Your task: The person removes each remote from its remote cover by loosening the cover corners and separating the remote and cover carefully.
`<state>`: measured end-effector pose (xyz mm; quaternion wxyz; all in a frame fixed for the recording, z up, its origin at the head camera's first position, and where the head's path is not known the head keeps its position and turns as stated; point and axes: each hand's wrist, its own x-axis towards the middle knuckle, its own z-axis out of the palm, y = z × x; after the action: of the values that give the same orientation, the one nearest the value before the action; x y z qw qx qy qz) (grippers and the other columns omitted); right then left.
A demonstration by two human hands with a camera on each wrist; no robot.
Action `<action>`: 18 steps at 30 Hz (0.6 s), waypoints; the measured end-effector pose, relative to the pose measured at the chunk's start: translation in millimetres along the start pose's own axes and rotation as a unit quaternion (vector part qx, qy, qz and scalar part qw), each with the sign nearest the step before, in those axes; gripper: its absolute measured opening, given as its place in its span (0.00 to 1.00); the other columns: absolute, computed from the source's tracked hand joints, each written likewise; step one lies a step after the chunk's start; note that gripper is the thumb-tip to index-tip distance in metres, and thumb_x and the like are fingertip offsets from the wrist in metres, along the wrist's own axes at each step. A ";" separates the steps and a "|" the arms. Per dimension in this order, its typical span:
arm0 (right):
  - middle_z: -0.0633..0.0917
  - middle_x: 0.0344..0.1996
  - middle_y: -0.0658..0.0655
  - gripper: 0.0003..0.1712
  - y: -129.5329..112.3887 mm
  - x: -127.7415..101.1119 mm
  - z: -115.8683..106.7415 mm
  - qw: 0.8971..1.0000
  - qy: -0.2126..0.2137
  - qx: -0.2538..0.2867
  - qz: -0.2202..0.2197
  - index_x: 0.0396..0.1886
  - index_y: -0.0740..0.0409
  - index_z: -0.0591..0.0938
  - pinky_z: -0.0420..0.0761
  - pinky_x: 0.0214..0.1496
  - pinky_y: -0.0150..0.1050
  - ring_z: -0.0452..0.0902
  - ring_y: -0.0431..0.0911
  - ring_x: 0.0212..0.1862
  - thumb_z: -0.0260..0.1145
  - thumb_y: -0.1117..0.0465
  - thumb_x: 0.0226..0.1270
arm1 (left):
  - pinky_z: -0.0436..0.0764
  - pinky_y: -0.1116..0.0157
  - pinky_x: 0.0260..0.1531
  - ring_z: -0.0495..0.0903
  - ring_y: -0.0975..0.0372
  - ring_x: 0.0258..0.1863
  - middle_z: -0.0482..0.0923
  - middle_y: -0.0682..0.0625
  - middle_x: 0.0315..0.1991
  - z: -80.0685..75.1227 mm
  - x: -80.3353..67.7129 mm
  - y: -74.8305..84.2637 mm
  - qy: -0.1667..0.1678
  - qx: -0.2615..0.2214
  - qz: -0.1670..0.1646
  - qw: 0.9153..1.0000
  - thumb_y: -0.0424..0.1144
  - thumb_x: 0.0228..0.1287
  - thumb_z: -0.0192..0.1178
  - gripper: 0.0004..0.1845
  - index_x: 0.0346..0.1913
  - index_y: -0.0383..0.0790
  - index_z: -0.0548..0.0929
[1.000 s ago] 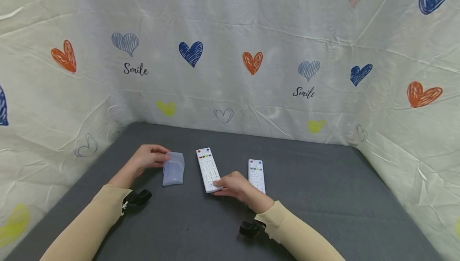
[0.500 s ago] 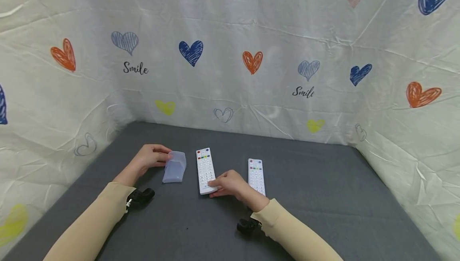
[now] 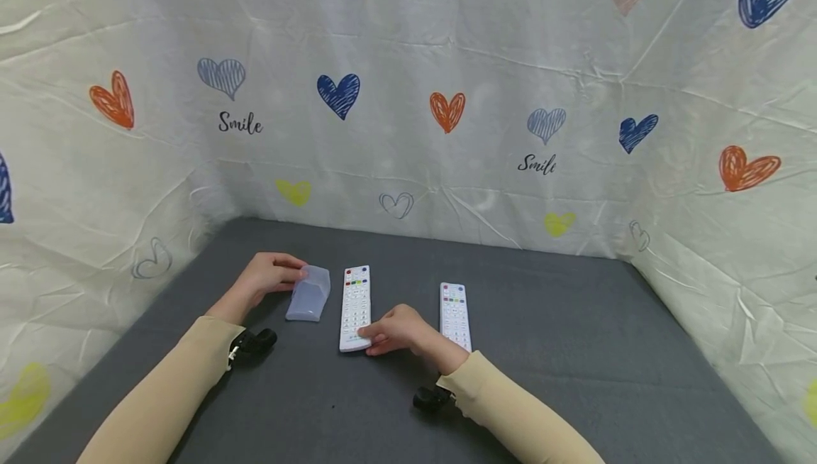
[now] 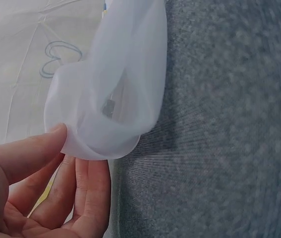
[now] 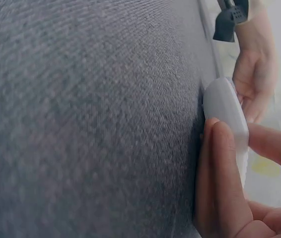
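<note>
My left hand (image 3: 271,276) pinches the top edge of a translucent, milky plastic sleeve (image 3: 309,295). In the left wrist view the sleeve (image 4: 105,89) bulges apart at its mouth, with the thumb on one side and fingers behind. My right hand (image 3: 398,329) grips the near end of a white remote control (image 3: 354,304), thumb on top and fingers beneath. Its buttons face up, and it stands nearly straight, a little right of the sleeve. The right wrist view shows the end of this remote (image 5: 225,104) close over the cloth, between thumb and fingers.
A second white remote control (image 3: 454,311) lies to the right, its near end hidden behind my right forearm. Dark grey cloth (image 3: 562,350) covers the table. A pale curtain (image 3: 396,145) printed with hearts surrounds the back and sides.
My right hand has moved left with the remote, turning it from slanted to nearly straight and closer to the sleeve. The sleeve has tilted slightly in my left hand.
</note>
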<state>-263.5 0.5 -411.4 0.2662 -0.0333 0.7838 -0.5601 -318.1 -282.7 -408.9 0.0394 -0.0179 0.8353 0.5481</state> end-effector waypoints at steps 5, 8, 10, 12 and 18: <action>0.85 0.21 0.57 0.09 0.5 2.5 3.5 1.000 -0.017 -0.004 0.002 0.26 0.66 0.83 0.85 0.29 0.32 0.82 0.40 0.21 0.70 0.63 0.58 | 0.84 0.61 0.45 0.80 0.67 0.37 0.78 0.38 0.51 1.4 3.5 -1.2 0.007 0.006 -0.004 1.000 0.36 0.61 0.63 0.22 0.56 0.27 0.77; 0.86 0.21 0.58 0.09 0.1 4.2 5.1 1.000 -0.026 -0.002 0.003 0.27 0.66 0.83 0.84 0.29 0.32 0.82 0.40 0.21 0.70 0.62 0.58 | 0.83 0.61 0.46 0.79 0.67 0.38 0.76 0.36 0.53 1.8 5.2 -1.9 0.009 0.011 -0.011 1.000 0.36 0.61 0.64 0.22 0.56 0.28 0.77; 0.86 0.21 0.58 0.09 -0.3 5.2 6.3 0.999 -0.033 -0.004 0.001 0.27 0.66 0.84 0.85 0.30 0.32 0.82 0.40 0.21 0.69 0.62 0.59 | 0.83 0.61 0.46 0.79 0.67 0.38 0.76 0.36 0.54 1.9 5.7 -2.0 0.006 0.016 -0.015 1.000 0.37 0.62 0.64 0.23 0.57 0.29 0.76; 0.86 0.21 0.58 0.10 -1.5 5.6 7.0 0.999 -0.037 -0.009 -0.002 0.27 0.67 0.84 0.85 0.30 0.32 0.83 0.40 0.22 0.69 0.62 0.59 | 0.83 0.61 0.47 0.79 0.66 0.39 0.75 0.36 0.55 1.9 6.3 -1.7 0.003 0.019 -0.019 1.000 0.37 0.61 0.64 0.23 0.57 0.29 0.76; 0.87 0.27 0.61 0.13 -4.8 1.7 -1.4 0.999 -0.036 -0.027 -0.021 0.34 0.69 0.84 0.86 0.34 0.36 0.85 0.44 0.28 0.68 0.60 0.61 | 0.80 0.55 0.51 0.79 0.55 0.48 0.74 0.34 0.58 4.4 2.1 8.9 0.008 0.060 -0.009 0.998 0.39 0.63 0.62 0.24 0.59 0.30 0.75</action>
<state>-266.8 -0.6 -407.4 0.2814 -0.0767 0.7879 -0.5424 -320.7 -275.1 -402.7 0.0388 -0.0271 0.8667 0.4966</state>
